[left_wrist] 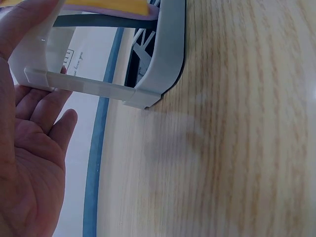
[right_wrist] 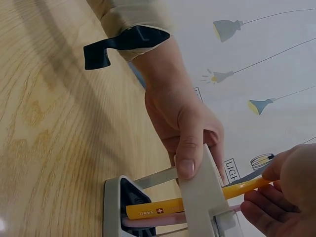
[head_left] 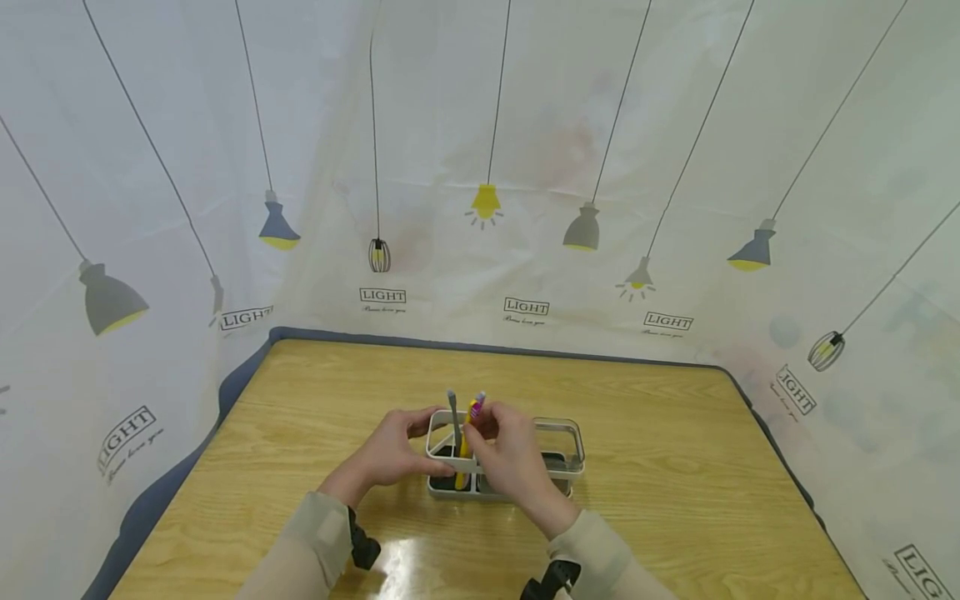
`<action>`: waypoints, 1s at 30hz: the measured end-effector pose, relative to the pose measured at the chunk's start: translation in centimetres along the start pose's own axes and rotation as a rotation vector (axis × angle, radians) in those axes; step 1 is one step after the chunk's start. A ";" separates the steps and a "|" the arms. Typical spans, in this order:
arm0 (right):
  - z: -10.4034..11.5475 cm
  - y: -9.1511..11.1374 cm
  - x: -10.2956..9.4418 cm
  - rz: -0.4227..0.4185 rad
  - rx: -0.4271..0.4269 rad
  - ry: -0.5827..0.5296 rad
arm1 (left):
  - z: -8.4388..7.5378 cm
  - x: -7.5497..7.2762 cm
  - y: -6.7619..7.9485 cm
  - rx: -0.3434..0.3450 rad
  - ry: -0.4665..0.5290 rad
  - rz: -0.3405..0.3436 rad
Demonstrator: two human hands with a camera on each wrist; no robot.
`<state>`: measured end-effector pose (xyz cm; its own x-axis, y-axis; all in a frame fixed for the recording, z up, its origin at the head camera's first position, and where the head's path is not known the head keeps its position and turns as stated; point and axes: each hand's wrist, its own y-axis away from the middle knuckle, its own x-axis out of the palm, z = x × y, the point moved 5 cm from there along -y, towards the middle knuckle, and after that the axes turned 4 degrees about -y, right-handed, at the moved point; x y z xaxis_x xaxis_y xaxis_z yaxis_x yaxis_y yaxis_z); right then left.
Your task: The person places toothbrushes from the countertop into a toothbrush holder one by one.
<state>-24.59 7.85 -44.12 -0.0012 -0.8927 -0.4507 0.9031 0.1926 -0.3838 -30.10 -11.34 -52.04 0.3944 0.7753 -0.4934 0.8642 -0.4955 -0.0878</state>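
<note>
A white toothbrush holder (head_left: pixel 510 497) with an upper frame over a dark-bottomed base stands on the table. My left hand (head_left: pixel 386 450) grips the left end of its upper frame, thumb in front and fingers behind. With thumb and fingers, my right hand (head_left: pixel 513 454) pinches a yellow toothbrush (right_wrist: pixel 153 209) near its head. The handle of this brush passes down through the frame, its lower end at the base. Beside it a grey toothbrush (head_left: pixel 453 412) stands upright in the left compartment. A pinkish handle (right_wrist: pixel 163 220) runs alongside the yellow one in the right wrist view.
The wooden table (head_left: pixel 675 467) reaches out on all sides of the holder. A blue edge band (head_left: pixel 487 346) borders its far side, against a pale sheet (head_left: pixel 442 125) printed with lamps. Black wrist camera mounts (head_left: pixel 365 550) sit on both cuffs.
</note>
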 end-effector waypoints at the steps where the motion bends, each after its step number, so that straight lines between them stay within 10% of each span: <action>1: -0.1 0.1 0.0 0.002 0.000 0.004 | 0.0 0.0 0.0 0.001 -0.001 0.001; 30: -0.8 0.4 -0.4 0.067 0.090 -0.022 | 0.0 0.1 0.1 -0.004 0.006 0.002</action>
<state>-24.60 8.59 -44.71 0.0686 -0.8881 -0.4546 0.9360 0.2150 -0.2788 -29.98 -11.33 -52.11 0.3982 0.7765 -0.4883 0.8647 -0.4955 -0.0828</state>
